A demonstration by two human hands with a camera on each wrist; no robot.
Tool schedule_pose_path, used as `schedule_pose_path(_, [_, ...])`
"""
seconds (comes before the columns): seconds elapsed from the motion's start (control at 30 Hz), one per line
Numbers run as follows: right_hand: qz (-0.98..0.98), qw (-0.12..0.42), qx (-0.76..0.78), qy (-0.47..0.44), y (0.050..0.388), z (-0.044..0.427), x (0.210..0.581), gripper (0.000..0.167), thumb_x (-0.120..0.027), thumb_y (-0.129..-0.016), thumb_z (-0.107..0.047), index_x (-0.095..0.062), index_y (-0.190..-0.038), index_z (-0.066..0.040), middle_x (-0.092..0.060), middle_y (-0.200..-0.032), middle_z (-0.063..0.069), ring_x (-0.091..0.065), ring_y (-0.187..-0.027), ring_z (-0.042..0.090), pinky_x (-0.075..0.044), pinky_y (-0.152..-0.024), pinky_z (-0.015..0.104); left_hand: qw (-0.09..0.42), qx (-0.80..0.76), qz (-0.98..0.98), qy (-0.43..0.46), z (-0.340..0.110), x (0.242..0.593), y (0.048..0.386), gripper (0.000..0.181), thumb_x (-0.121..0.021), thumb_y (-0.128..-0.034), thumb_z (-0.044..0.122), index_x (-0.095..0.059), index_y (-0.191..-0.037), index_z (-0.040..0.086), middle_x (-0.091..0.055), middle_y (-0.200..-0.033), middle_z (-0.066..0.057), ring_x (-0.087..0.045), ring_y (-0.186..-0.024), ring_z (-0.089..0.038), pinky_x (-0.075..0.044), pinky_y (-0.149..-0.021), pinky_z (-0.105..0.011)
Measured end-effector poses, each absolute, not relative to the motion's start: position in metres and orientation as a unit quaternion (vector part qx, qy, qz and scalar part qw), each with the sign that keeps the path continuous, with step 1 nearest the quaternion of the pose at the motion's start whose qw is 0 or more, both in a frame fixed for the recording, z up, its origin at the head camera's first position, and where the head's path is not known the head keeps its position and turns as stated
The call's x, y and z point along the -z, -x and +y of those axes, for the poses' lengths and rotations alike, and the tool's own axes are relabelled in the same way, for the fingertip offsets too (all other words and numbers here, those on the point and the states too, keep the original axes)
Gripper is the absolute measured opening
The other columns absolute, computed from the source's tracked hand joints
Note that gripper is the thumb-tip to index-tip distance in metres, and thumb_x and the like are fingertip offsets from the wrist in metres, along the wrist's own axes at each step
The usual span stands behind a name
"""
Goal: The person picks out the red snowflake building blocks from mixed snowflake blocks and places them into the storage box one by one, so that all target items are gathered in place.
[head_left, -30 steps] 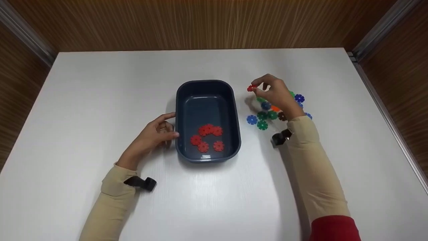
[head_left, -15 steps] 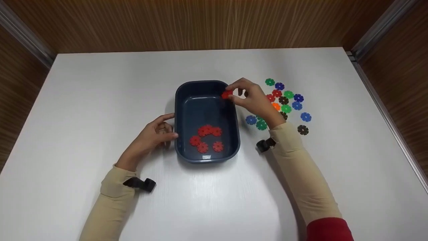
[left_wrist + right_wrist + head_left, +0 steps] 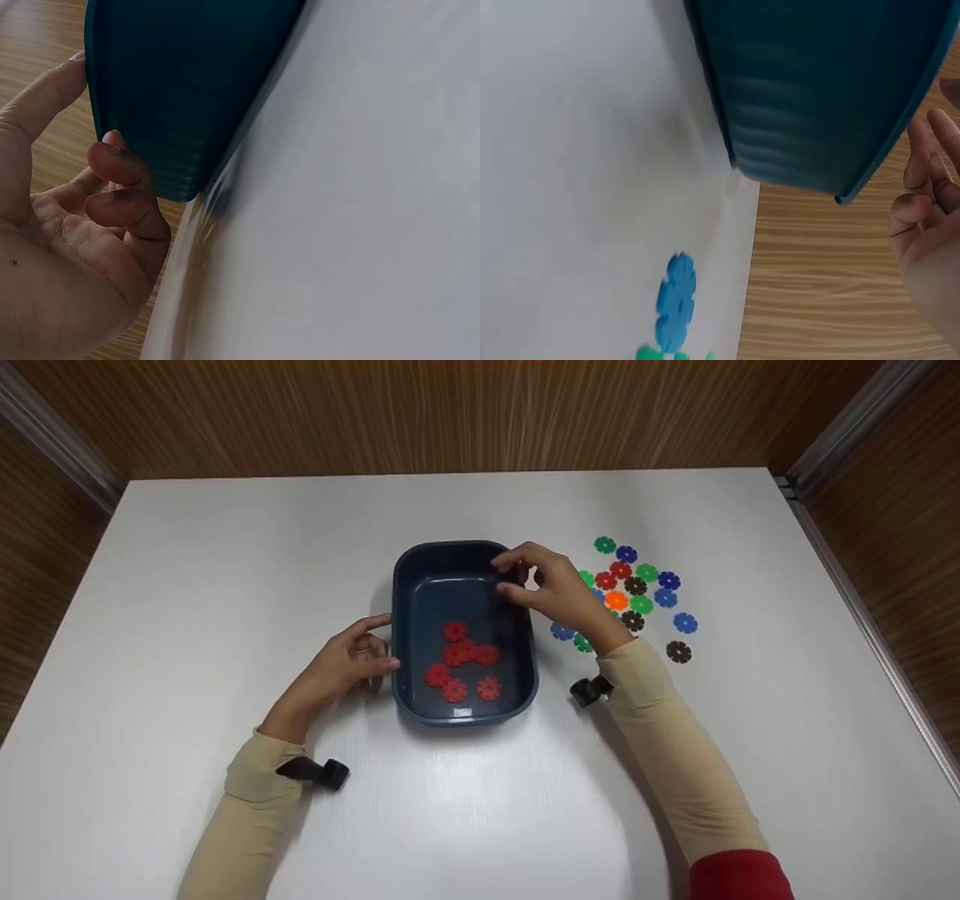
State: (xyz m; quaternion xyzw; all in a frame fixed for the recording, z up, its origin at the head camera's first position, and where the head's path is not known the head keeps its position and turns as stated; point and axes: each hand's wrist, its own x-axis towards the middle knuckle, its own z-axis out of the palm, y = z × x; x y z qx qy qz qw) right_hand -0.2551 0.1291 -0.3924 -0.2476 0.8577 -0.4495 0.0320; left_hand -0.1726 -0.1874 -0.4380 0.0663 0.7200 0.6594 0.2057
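In the head view a dark blue plastic tub [image 3: 469, 607] holds several red notched flower-shaped discs [image 3: 488, 688], mostly toward its near end. My left hand [image 3: 337, 664] is at the tub's left side, thumb and forefinger tips touching its edge. Its other fingers are loosely bent, as the left wrist view shows beside the tub wall [image 3: 187, 82]. Over the tub's right rim hovers my right hand [image 3: 551, 585], thumb and forefinger apart with nothing between them. In the right wrist view that hand [image 3: 934, 202] stands beyond the tub's rim, partly cut off.
Right of the tub, several loose discs lie scattered on the white table [image 3: 225, 555]: green [image 3: 605, 544], blue [image 3: 685, 622], brown [image 3: 679, 652], orange [image 3: 616, 600] and red [image 3: 620, 571]. Some are hidden under the right hand. A wood-grain panel [image 3: 450, 416] rises behind the table.
My right hand brought a red disc leftward from the loose pieces to the tub and let go. Another red disc now lies inside. The left hand stayed at the tub's side.
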Motion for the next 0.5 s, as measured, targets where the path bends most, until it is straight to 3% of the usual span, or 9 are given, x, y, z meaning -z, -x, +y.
schedule_pose_path(0.2, [0.865,0.027,0.454,0.213,0.260,0.151,0.388,0.036,-0.068,-0.090,-0.024,-0.063,-0.122,-0.009,-0.063,-0.115,0.009,-0.048,-0.093,0.017,-0.041,-0.083,0.036,0.206,-0.661,0.718,-0.067,-0.186,0.437,0.174,0.069,-0.068,-0.0854,0.004,-0.036,-0.146,0.005,-0.052,-0.084,0.003,-0.050,-0.065,-0.011,-0.044,-0.059,-0.025])
schedule_pose_path(0.4, [0.876,0.033,0.460,0.145,0.267,0.185,0.385,0.032,-0.065,-0.092,-0.024,-0.060,-0.121,-0.013,-0.059,-0.114,0.006,-0.047,-0.092,0.015,-0.039,-0.079,0.025,0.204,-0.661,0.718,-0.069,-0.187,0.437,0.174,0.068,-0.068,-0.0856,0.004,-0.036,-0.146,0.006,-0.053,-0.084,0.003,-0.051,-0.065,-0.012,-0.045,-0.059,-0.024])
schedule_pose_path(0.5, [0.886,0.048,0.448,0.110,0.273,0.202,0.386,0.030,-0.063,-0.093,-0.022,-0.059,-0.121,-0.012,-0.056,-0.110,0.004,-0.048,-0.090,0.016,-0.044,-0.076,0.019,0.203,-0.659,0.720,-0.071,-0.187,0.436,0.174,0.069,-0.068,-0.0857,0.004,-0.036,-0.146,0.006,-0.053,-0.085,0.003,-0.051,-0.066,-0.012,-0.044,-0.060,-0.024])
